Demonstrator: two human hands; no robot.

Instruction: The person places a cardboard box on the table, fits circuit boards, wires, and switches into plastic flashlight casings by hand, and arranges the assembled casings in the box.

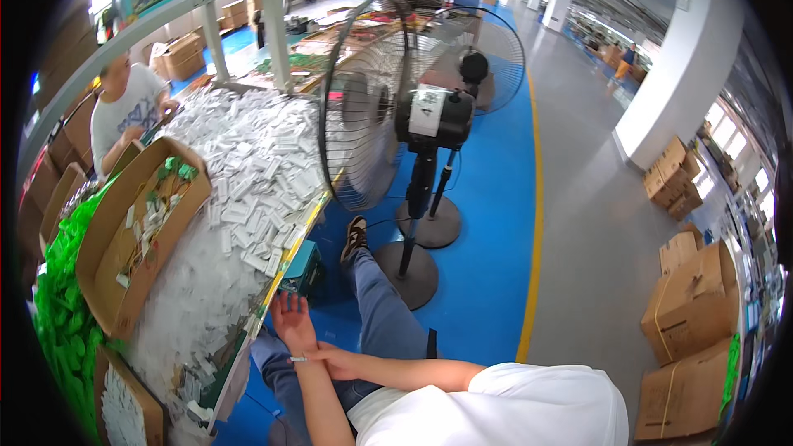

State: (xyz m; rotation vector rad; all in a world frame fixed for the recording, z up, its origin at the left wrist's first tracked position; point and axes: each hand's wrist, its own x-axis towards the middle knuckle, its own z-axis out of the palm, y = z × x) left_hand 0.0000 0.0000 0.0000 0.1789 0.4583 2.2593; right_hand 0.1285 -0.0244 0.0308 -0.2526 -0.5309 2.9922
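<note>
The left hand [294, 326] lies open near the table [308, 228] edge, empty, fingers loosely parted. A wristband [298, 358] sits at its six o'clock, the right hand [334, 361] beside it; those fingers are partly hidden, so I cannot tell their grip. White plastic pieces [263, 161] pile toward eleven, a fan [363, 116] at one.
</note>
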